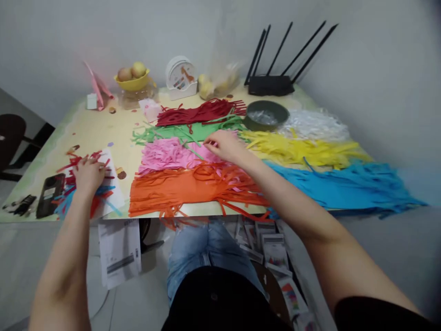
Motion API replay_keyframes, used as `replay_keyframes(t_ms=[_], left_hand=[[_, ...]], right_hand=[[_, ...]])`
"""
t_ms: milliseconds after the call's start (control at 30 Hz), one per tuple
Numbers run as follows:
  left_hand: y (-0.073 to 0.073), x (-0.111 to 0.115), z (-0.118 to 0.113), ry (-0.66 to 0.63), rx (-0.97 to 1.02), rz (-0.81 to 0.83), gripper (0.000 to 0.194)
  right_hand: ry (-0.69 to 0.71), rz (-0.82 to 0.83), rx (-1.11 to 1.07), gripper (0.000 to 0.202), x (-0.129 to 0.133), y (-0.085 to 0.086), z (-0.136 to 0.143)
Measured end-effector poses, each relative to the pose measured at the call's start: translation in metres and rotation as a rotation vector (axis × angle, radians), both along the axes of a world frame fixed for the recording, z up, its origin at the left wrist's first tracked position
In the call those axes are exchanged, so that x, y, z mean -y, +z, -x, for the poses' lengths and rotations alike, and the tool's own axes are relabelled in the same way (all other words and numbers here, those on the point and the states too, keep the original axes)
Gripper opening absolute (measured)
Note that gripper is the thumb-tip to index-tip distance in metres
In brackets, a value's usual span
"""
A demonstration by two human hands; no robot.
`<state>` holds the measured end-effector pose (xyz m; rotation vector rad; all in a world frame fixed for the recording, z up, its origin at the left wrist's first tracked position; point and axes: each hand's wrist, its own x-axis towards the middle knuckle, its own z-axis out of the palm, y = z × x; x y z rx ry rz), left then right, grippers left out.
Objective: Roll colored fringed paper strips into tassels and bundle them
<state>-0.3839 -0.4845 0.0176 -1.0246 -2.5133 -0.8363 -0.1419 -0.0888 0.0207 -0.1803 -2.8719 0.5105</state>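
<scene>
My right hand is over the pink strips, beside the pile of green strips. Its thumb and fingertips are pinched together at the end of a thin green strip. On the left, my left hand rests with fingers spread on a small heap of red and blue strips, which lies on a white sheet. Bundles of fringed strips cover the middle: dark red strips at the back and orange strips at the front edge.
Blue strips, yellow strips and clear white strips lie right. Behind stand a dark bowl, a black router, a white holder and a yellow fruit bowl. A phone lies far left.
</scene>
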Motion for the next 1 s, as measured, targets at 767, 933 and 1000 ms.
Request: replay_keyframes(t_ms=[767, 933, 1000], left_hand=[[-0.036, -0.232, -0.11, -0.182, -0.046, 0.65, 0.043], [-0.032, -0.226, -0.105, -0.148, -0.087, 0.677, 0.044], [-0.027, -0.219, -0.106, -0.112, -0.11, 0.677, 0.045]], right_hand=[[0.034, -0.222, 0.131, 0.035, -0.004, -0.003, -0.016], [0.104, -0.119, 0.29, 0.039, 0.011, -0.015, 0.005], [0.093, -0.123, 0.345, 0.036, 0.003, -0.019, 0.004]])
